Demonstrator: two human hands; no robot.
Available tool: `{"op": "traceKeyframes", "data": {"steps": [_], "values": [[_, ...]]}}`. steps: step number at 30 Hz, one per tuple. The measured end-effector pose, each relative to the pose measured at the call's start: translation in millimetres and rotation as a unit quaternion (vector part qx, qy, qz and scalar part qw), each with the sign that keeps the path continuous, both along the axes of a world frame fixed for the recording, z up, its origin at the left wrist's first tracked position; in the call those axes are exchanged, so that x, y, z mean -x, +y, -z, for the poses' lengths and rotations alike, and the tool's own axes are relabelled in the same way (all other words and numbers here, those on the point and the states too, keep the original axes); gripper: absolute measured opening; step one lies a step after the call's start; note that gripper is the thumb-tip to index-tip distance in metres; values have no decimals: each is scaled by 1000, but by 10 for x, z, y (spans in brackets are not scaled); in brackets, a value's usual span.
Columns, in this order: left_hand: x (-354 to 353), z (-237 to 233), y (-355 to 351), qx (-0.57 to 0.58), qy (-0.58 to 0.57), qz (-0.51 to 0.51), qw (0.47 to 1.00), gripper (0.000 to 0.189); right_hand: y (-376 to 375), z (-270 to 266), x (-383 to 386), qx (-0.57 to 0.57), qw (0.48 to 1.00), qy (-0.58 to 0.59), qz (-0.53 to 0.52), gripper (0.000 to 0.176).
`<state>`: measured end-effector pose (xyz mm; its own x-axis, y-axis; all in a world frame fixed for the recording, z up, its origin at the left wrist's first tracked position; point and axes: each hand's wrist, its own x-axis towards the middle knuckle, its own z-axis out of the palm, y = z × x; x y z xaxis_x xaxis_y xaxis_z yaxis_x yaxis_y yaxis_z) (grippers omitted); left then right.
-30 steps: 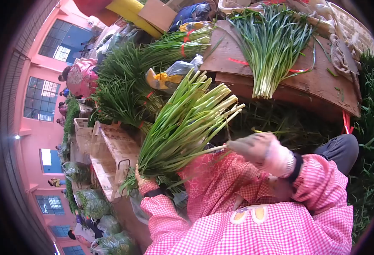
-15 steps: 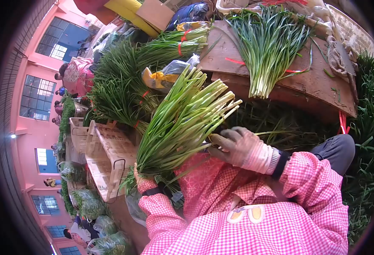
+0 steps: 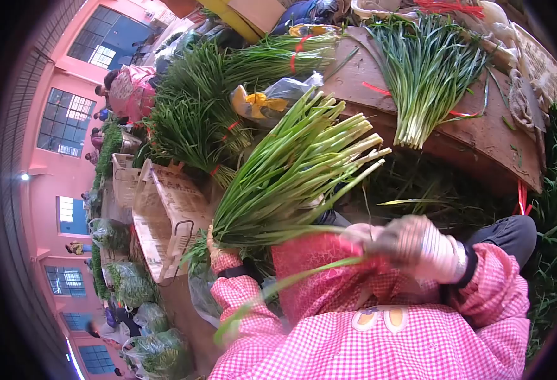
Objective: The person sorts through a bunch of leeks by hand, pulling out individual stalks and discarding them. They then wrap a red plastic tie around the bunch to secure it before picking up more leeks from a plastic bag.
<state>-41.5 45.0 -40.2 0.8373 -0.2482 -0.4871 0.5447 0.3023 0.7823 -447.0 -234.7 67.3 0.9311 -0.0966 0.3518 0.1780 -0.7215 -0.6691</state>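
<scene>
My left hand grips a thick bunch of green onions near its leafy end, with the pale stalk ends fanning up to the right. My gloved right hand sits below the bunch over my pink apron and pinches a single green stalk that trails down to the left. Both arms wear pink checked sleeves.
A loose pile of green onions lies on a brown wooden board at the top right. Tied bunches are stacked at the top left beside pale plastic crates. Bagged greens and other people stand along the left.
My right hand drew back from the stalk ends of the bunch and moved down to the right, pulling one stalk out with it. The bunch stayed in my left hand.
</scene>
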Motion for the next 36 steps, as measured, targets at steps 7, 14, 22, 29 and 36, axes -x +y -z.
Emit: {"op": "traceKeyframes", "data": {"steps": [7,14,22,29,36], "values": [[-171,-4,61,58,-11,45,997,36,-608,545,599,169,940,294,48,20],[-322,149,174,111,-46,60,991,35,-549,597,460,148,922,358,-22,17],[-334,141,159,80,-12,79,994,38,-604,-19,-51,-304,952,-29,13,33],[-415,211,320,38,-53,154,986,42,-89,434,-1147,-96,966,179,161,33],[-260,140,257,-29,-45,74,996,45,-16,667,-670,-633,762,51,127,19]]}}
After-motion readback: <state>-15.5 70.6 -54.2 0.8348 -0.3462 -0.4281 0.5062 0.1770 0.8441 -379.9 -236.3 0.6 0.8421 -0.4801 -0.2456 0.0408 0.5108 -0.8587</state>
